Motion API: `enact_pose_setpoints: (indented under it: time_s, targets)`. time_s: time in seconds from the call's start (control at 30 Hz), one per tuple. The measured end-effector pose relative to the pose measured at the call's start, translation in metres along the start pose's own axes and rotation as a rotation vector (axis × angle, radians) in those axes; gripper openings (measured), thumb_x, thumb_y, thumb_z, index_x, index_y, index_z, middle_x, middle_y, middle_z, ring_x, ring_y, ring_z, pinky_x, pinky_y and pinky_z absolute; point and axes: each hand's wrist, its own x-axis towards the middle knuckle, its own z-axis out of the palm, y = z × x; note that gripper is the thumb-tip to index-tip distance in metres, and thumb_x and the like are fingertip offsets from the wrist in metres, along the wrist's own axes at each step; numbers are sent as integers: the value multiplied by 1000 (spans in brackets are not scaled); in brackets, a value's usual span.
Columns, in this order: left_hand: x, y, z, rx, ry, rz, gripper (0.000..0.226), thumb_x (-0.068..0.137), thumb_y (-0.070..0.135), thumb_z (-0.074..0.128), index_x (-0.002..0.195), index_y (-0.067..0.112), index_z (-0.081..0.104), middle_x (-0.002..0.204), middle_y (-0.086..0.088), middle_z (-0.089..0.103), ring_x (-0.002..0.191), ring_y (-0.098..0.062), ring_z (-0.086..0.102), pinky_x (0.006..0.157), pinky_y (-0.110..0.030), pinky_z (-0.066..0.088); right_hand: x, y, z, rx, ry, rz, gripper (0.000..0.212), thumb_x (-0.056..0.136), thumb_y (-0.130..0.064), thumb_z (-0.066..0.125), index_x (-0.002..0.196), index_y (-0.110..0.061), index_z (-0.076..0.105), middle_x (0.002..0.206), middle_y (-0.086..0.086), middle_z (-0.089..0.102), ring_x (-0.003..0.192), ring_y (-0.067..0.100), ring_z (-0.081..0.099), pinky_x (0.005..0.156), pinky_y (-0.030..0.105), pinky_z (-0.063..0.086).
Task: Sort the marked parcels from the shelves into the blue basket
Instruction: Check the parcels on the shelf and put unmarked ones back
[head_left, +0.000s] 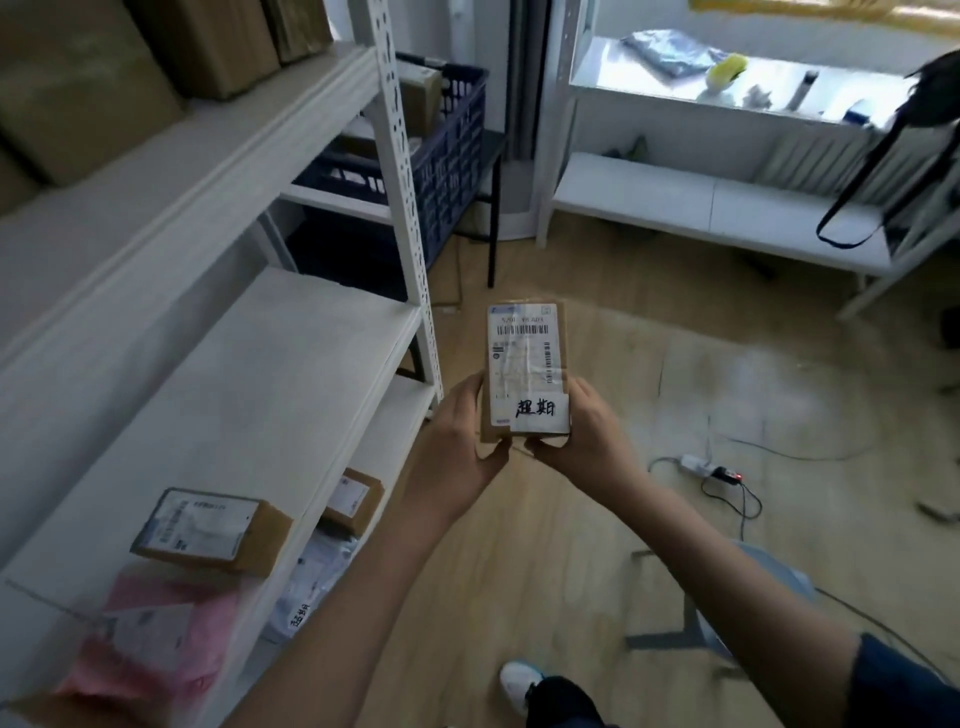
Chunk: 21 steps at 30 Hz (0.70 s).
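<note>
While both hands grip its near end, left hand (457, 441) and right hand (582, 436), marked parcel (525, 366) is held above the floor; blue basket (452, 150) stands far left, behind white shelves (291, 332)

Wooden floor (597, 519), white bench (717, 208), bright sunlit windowsill (675, 88) behind.

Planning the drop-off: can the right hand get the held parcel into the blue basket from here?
Probably not yet: the right hand holds the parcel well short of the blue basket, which sits beyond the shelf post.
</note>
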Motion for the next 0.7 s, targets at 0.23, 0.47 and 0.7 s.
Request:
enact_pose_setpoints:
  time_s: [0.23, 0.47, 0.7]
  targets:
    - [79, 16, 22, 9, -75, 50, 84, 83, 22, 80, 153, 14, 34, 142, -3, 52, 131, -17, 48, 105, -31, 45, 55, 31, -40, -10, 43, 34, 65, 68, -22, 85, 126, -17, 57, 115, -5, 56, 102, 13, 58, 84, 42, 56]
    - [187, 26, 44, -24, -36, 25, 81, 82, 27, 82, 149, 15, 39, 142, -3, 53, 130, -16, 50, 103, -30, 46, 160, 62, -92, -6, -22, 4, 59, 71, -19, 83, 124, -20, 57, 115, -3, 56, 102, 16, 59, 83, 43, 55]
    - [307, 11, 43, -23, -8, -42, 76, 81, 24, 83, 145, 13, 44, 135, -4, 55, 123, -16, 53, 94, -27, 46, 289, 80, -111, -40, -99, -22, 67, 72, -25, 82, 132, -23, 53, 118, -5, 55, 104, 13, 59, 85, 42, 55]
